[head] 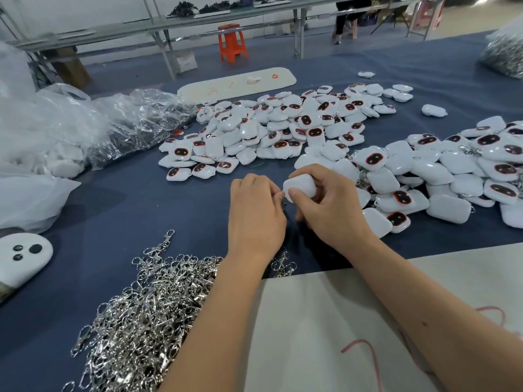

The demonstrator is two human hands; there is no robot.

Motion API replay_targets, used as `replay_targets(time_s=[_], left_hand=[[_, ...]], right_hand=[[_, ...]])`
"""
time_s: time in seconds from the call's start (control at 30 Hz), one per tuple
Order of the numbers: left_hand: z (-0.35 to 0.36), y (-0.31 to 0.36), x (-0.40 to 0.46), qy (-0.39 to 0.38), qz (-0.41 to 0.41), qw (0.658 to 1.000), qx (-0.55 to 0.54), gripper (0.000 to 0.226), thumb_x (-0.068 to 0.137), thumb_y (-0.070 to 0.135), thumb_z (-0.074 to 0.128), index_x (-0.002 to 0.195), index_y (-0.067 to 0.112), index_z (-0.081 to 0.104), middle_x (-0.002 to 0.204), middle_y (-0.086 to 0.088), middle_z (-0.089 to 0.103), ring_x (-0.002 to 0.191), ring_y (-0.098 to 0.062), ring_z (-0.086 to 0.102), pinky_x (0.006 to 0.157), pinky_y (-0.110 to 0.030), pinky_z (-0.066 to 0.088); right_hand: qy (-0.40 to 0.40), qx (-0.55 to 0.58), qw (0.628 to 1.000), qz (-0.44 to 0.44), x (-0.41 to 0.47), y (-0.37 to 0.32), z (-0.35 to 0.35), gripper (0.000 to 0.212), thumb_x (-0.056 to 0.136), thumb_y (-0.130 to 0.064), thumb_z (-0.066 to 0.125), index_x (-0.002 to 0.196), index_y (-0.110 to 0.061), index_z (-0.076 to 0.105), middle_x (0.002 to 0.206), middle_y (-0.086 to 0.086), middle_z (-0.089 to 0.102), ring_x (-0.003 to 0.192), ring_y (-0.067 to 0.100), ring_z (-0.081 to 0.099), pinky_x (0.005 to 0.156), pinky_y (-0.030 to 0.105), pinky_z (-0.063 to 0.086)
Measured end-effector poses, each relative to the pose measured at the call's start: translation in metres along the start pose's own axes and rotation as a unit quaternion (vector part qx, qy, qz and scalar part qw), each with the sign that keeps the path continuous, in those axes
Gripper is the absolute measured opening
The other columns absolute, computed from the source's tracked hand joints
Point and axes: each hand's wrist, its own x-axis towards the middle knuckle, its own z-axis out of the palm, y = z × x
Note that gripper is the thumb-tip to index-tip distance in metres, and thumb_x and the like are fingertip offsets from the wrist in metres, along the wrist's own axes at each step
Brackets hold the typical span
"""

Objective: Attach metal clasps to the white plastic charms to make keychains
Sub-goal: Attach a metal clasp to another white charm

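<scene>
At centre of blue tabletop point(135, 210): both hands raised just above the cloth, close together, wrists angled inward.

Surroundings noted:
- Heap of metal clasps point(147, 315) at near left, partly under the left forearm; a few loose clasps point(283, 265) between the two forearms.
- Large pile of white charms point(283, 128) beyond the hands, many face-up with dark, red-rimmed ovals.
- Second pile point(441, 174) to the right, touching the back of the right hand's zone; small metal clasps visible among these pieces.
- Clear plastic bags point(85, 125) at far left, crowding that side.
- White board point(325, 321) with red marks at the near edge, under the right forearm.
- White device point(22, 256) with dark round spots at left edge.
- Long white tray point(237, 82) past the charm pile; orange stool point(232, 42) on the floor behind.

Hand pose:
- Right hand point(331, 205): fingers curled around one white charm point(300, 186), thumb pressed on its near face, charm held plain side up.
- Left hand point(254, 213): back toward camera, fingers point(273, 190) bunched at the charm's left edge, pinching something small; object itself hidden, cannot tell what.

Open room: bare blue cloth to the left of the hands, between the clasp heap and the far charm pile. Right side hemmed by the second pile.
</scene>
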Motion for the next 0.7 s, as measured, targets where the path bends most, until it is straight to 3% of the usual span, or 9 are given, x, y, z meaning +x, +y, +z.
replay_targets(time_s=[0.17, 0.33, 0.43, 0.6, 0.7], left_hand=[[-0.0028, 0.0012, -0.0003, -0.006, -0.049, 0.992, -0.112, 0.030, 0.099, 0.012, 0.062, 0.077, 0.032, 0.055, 0.101, 0.004, 0.060, 0.105, -0.020, 0.052, 0.086, -0.025, 0.036], [-0.0010, 0.0023, 0.0000, -0.004, -0.043, 0.993, -0.108, 0.032, 0.099, 0.011, 0.061, 0.077, 0.032, 0.053, 0.099, 0.005, 0.058, 0.102, -0.019, 0.052, 0.084, -0.026, 0.037], [0.0020, 0.0016, 0.0004, -0.014, -0.040, 0.996, -0.076, 0.023, 0.100, 0.010, 0.059, 0.082, 0.024, 0.057, 0.097, 0.007, 0.054, 0.104, -0.021, 0.050, 0.084, -0.025, 0.037], [-0.0002, 0.0015, 0.0026, -0.005, -0.041, 0.983, -0.176, 0.019, 0.099, 0.004, 0.060, 0.086, 0.018, 0.063, 0.108, 0.006, 0.061, 0.116, -0.020, 0.050, 0.086, -0.005, 0.034], [-0.0017, 0.0060, 0.0018, 0.005, -0.024, 0.970, -0.242, 0.019, 0.098, 0.002, 0.060, 0.087, 0.016, 0.065, 0.113, 0.011, 0.062, 0.121, -0.019, 0.048, 0.085, -0.003, 0.036]], right_hand=[[0.004, 0.010, 0.999, 0.031, 0.0010, -0.0001, -0.0011, 0.010, 0.093, -0.015, 0.071, 0.099, -0.022, 0.071, 0.061, -0.017, 0.066, 0.047, 0.011, 0.062, 0.056, 0.022, 0.046], [0.009, 0.016, 0.998, 0.064, 0.0022, 0.0026, -0.0016, 0.005, 0.091, -0.020, 0.072, 0.095, -0.023, 0.072, 0.059, -0.009, 0.066, 0.047, 0.010, 0.057, 0.055, 0.023, 0.044], [0.002, 0.029, 0.996, 0.087, 0.0027, 0.0022, -0.0014, 0.006, 0.089, -0.018, 0.070, 0.092, -0.023, 0.071, 0.065, -0.001, 0.069, 0.043, 0.014, 0.059, 0.046, 0.023, 0.044], [-0.023, 0.133, 0.982, 0.134, 0.0058, 0.0014, -0.0043, 0.012, 0.093, -0.017, 0.066, 0.104, -0.023, 0.067, 0.072, 0.006, 0.074, 0.044, 0.020, 0.056, 0.040, 0.026, 0.041], [-0.041, 0.188, 0.970, 0.148, 0.0085, 0.0006, -0.0075, 0.013, 0.096, -0.015, 0.063, 0.101, -0.022, 0.073, 0.070, 0.008, 0.070, 0.042, 0.019, 0.050, 0.038, 0.024, 0.034]])
